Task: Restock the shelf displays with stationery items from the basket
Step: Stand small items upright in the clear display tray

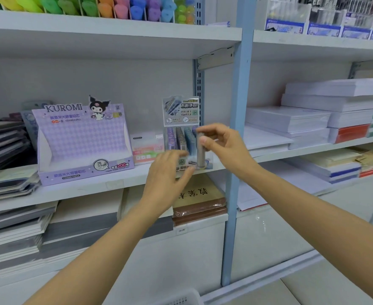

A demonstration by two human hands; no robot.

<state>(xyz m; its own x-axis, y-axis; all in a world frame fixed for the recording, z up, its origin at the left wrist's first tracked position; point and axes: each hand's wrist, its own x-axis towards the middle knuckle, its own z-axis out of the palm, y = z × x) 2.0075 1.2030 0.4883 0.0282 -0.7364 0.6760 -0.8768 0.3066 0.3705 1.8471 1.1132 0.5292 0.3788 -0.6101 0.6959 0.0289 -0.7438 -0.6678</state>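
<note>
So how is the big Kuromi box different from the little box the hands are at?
The Kuromi box is wide and purple; the little box is narrow and grey-green on top. The Kuromi box's tray looks empty; the little box holds rows of tubes. The right hand pinches a grey tube at the little box; no hand touches the Kuromi box. Both stand on the same shelf.

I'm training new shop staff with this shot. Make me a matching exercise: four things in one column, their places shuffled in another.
Things:
1 grey tube
2 Kuromi box
3 white paper stacks
4 brown notebooks

Places:
A on the shelf below the lead display
B right of the blue post
C pinched upright in the right hand
D left of the lead display, on the same shelf

Pairs: 1-C, 2-D, 3-B, 4-A.
</note>
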